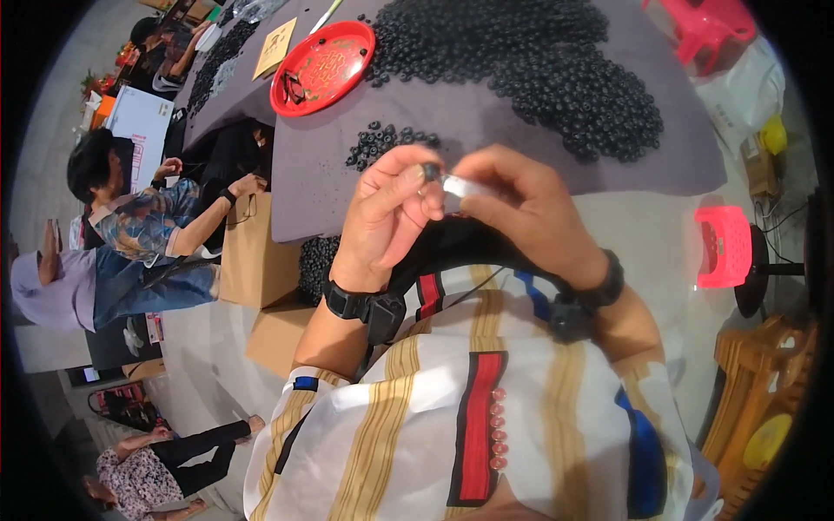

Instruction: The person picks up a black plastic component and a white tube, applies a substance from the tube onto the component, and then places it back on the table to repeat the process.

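Note:
Over the near edge of a table with a purple-grey cloth (317,187), my left hand (382,213) pinches a small round black rubber-like part (430,171) between thumb and fingers. My right hand (534,204) is closed on a slim white or silvery tool (465,187), its tip up against the black part. What kind of tool it is stays unclear. Just beyond my hands lies a small cluster of similar black parts (382,143). A much larger heap (582,95) of them spreads across the far side and right of the cloth.
A red round tray (352,36) with dark scraps stands at the far left, beside a tan card (275,48). Left of the table are an open cardboard box (245,260) and several people, one seated close by (148,208). Pink stools (723,247) and wooden furniture (743,391) stand right.

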A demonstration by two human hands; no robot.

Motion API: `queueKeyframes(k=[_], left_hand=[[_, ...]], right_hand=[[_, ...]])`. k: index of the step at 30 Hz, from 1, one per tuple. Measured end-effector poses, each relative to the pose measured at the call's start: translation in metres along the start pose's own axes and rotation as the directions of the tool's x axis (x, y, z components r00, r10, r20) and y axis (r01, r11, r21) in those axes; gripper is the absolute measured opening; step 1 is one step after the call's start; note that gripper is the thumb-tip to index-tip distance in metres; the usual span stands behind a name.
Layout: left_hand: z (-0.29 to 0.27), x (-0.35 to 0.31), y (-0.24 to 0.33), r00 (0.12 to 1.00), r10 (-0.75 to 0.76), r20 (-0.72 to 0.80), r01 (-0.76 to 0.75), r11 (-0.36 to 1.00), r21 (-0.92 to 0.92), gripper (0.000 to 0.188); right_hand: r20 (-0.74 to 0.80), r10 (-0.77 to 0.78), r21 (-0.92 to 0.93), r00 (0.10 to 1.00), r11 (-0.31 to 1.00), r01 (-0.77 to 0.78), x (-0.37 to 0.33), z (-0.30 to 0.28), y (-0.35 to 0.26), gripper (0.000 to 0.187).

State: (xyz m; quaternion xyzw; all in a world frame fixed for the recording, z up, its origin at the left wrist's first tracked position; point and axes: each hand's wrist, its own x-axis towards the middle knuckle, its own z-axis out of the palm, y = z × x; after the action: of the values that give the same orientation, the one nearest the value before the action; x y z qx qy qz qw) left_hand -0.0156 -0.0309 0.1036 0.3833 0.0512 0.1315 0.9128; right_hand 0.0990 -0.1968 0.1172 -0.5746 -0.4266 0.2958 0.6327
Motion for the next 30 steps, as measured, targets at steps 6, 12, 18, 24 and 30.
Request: queueKeyframes(k=[6,12,18,24,30], left_hand=[[-0.002,-0.002,0.000,0.999,0.016,0.045,-0.014,0.999,-0.030,0.032],[-0.008,-0.003,-0.001,0.996,-0.019,0.086,0.019,1.000,-0.002,0.042],[-0.014,-0.002,-0.006,0.997,-0.028,0.077,0.027,0.999,0.023,0.043],[-0.014,0.002,-0.010,0.995,-0.032,0.092,0.024,0.996,0.081,0.042],[-0.004,0.006,-0.011,0.989,-0.067,0.131,0.071,0.997,-0.030,0.044]], right_hand=[[0.069,-0.011,0.014,0.998,1.000,0.010,0.001,0.001,-0.003,0.036],[0.068,-0.056,0.267,0.996,0.963,0.036,0.000,0.006,0.007,0.037],[0.068,0.012,0.244,0.998,0.969,-0.029,-0.004,0.005,0.011,0.034],[0.017,0.037,0.185,0.999,0.982,-0.040,-0.006,0.004,0.019,0.031],[0.086,0.179,0.125,0.980,0.974,-0.189,-0.011,-0.006,0.005,0.033]])
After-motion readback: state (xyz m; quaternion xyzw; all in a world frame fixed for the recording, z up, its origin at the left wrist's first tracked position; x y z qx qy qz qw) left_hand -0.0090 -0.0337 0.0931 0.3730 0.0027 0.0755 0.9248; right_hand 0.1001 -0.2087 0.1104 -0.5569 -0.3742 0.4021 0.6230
